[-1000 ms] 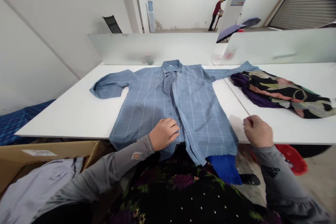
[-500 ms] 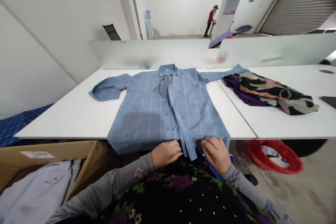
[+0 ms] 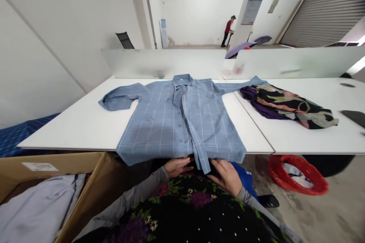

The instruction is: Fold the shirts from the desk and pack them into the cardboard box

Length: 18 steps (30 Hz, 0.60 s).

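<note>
A blue checked button-up shirt [image 3: 159,125] lies spread face up, collar away from me, its hem hanging over the table's near edge. Its front is partly undone, and the loose button band hangs down between my hands. My left hand [image 3: 177,167] is at the hem left of the band, fingers stretched and thumb apart. On the other side of the band, my right hand [image 3: 228,177] has its fingers spread, tips at the hem. Neither hand visibly grips the cloth; some fingertips are hidden by it.
A cardboard box [image 3: 94,182] with pale clothing [image 3: 40,201] stands at lower left. Patterned dark fabric [image 3: 293,104] lies on the white table [image 3: 71,121] at right. A red-lined bin [image 3: 319,186] sits on the floor. Frosted dividers [image 3: 171,60] edge the table; a person [image 3: 228,30] stands far off.
Both hands have gone from pinched fingers on the hem to loosened, spread fingers. They have moved slightly lower beside the button band. The view has tilted up a little.
</note>
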Tool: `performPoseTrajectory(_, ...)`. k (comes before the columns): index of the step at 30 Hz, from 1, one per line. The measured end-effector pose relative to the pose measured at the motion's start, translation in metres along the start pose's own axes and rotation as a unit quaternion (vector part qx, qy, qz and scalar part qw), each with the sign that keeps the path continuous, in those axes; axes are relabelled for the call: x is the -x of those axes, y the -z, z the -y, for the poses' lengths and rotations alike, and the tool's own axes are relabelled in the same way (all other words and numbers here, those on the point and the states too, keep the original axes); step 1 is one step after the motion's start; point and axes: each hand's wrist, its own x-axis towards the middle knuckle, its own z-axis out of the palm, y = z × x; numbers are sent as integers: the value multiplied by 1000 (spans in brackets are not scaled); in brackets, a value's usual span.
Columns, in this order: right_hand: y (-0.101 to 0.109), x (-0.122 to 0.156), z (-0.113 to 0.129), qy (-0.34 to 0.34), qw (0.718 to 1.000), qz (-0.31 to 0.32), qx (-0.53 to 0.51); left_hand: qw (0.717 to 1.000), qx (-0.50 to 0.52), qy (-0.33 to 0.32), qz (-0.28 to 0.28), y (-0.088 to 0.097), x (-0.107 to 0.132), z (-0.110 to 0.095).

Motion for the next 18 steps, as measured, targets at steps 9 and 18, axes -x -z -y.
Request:
performPoseTrajectory(9,45,-28,13,-221,896,-32,-383,969,-233,-60,-49,0,9,4)
performPoseTrajectory(18,129,-53,41,-205,871,44,-445,888,-458,-29,19,-8,15,-6)
